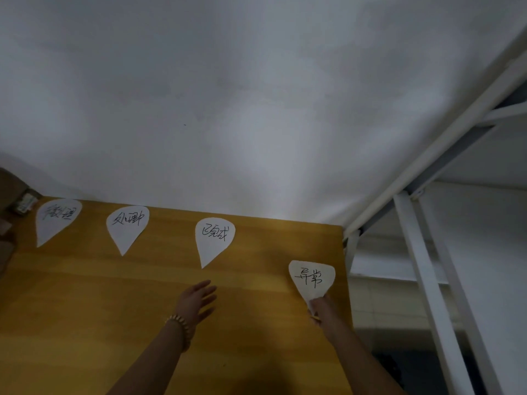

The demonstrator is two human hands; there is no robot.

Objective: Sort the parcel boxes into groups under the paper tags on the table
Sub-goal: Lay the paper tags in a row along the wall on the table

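Paper tag (312,276) apparently between right fingers (316,305)

The yellow wooden table (85,309) carries teardrop paper tags (214,240) along its far side.

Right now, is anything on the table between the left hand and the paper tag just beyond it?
Nothing visible. Only bare tabletop lies between the left hand and the third tag from the left. The right hand pinches the tip of the fourth tag, off to the side near the tabletop's right edge.
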